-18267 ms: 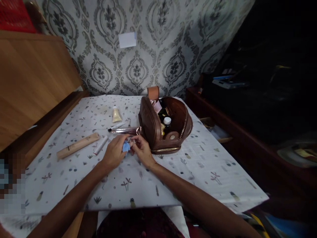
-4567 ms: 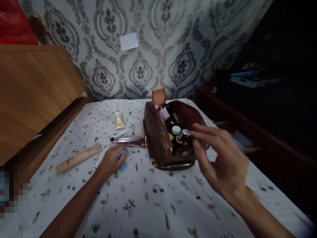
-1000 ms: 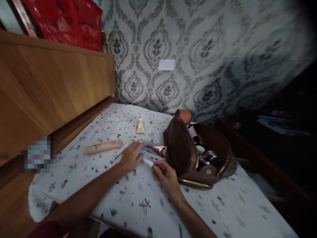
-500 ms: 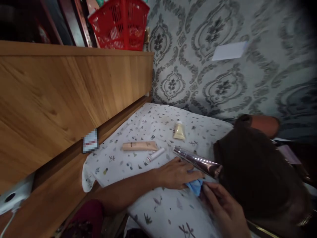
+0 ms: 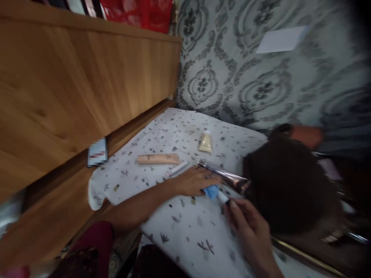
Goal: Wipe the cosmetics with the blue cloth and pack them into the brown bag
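Note:
My left hand [image 5: 194, 180] is closed on a small blue cloth [image 5: 211, 191], low over the patterned white sheet [image 5: 203, 247]. A slim white tube with a dark end [image 5: 223, 197] is pinched in my right hand [image 5: 249, 226], its pale end pointing at the cloth. Whether the two touch is blurred. Just beyond my left hand lies a long shiny metallic tube [image 5: 224, 174]. A small white stick [image 5: 176, 169] and a peach squeeze tube [image 5: 158, 158] lie to its left. Farther back is a little cream-coloured tube [image 5: 205, 142].
A dark brown bag [image 5: 285, 185] stands at the right, with a reddish-brown item [image 5: 306, 136] behind it. A wooden cabinet [image 5: 95, 85] borders the left, topped by a red basket [image 5: 139, 13]. The patterned wall [image 5: 220, 65] closes off the back.
My right hand has drawn back slightly from the left, and the white tube now shows between it and the cloth. The whole view has shifted, tilting lower.

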`<action>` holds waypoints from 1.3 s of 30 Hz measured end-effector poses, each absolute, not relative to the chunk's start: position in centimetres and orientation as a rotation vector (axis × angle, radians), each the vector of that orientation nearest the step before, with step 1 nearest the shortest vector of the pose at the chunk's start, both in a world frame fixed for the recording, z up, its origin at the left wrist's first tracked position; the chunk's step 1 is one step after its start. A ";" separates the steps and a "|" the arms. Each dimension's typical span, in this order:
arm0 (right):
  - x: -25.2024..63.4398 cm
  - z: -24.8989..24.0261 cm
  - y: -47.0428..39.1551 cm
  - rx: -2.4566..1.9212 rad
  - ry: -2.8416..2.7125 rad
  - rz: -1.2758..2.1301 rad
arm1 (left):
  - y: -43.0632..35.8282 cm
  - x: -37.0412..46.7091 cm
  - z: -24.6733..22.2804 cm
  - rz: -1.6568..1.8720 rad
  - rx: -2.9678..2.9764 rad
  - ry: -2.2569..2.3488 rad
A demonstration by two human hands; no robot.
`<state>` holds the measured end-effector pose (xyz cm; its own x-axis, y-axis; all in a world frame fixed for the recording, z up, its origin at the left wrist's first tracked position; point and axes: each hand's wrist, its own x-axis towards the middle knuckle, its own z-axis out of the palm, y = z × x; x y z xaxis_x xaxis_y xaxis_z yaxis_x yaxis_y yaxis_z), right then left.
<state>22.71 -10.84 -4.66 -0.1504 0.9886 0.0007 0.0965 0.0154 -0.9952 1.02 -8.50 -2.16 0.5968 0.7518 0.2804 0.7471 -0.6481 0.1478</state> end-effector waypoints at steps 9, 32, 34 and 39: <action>22.4 -4.6 -11.5 -1.109 -1.374 1.299 | -8.3 0.6 -3.7 0.760 2.482 1.253; 22.6 -3.8 -11.5 -1.030 -1.452 1.182 | -8.6 1.2 -2.5 0.907 2.070 1.507; 22.6 -3.8 -11.5 -1.025 -1.441 1.174 | -8.6 1.1 -2.7 0.949 2.168 1.523; 22.2 -3.9 -11.4 -1.031 -1.404 1.177 | -9.4 1.7 -2.0 1.079 2.483 1.436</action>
